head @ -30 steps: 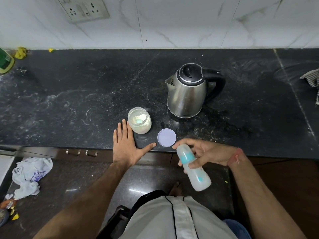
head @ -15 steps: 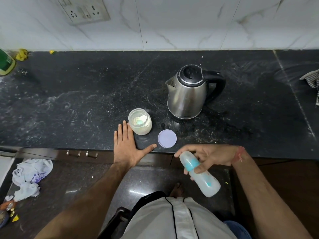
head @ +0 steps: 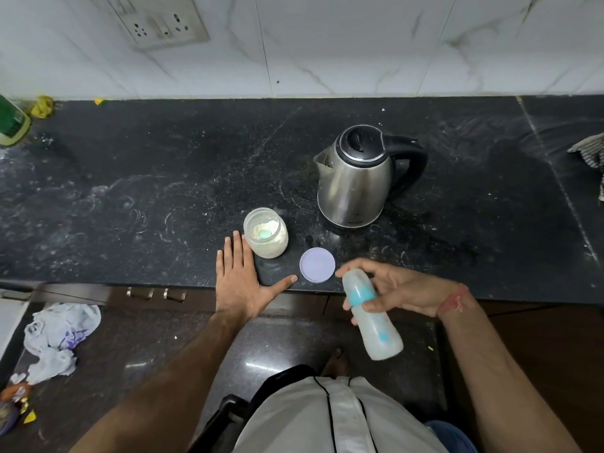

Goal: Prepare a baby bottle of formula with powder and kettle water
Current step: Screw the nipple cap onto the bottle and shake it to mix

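Note:
My right hand [head: 397, 291] grips a baby bottle [head: 372, 317] by its teal collar, tilted with the capped top toward the counter and the base toward me, in front of the counter edge. My left hand [head: 240, 281] lies flat and open on the black counter [head: 130, 191], its fingers beside an open jar of white powder [head: 266, 237] with a teal scoop inside. The jar's lilac lid [head: 317, 265] lies flat between my hands. A steel kettle [head: 354, 178] with a black handle and shut lid stands behind the lid.
A wall socket plate [head: 161, 22] sits on the marble backsplash. A green bottle [head: 9, 122] stands at the far left, a striped cloth [head: 591, 152] at the far right. Crumpled white bags [head: 58, 335] lie on the floor at left.
The bottle in my right hand has swung back and forth, its base now nearer to me than half a second ago. My left hand has stayed flat on the counter.

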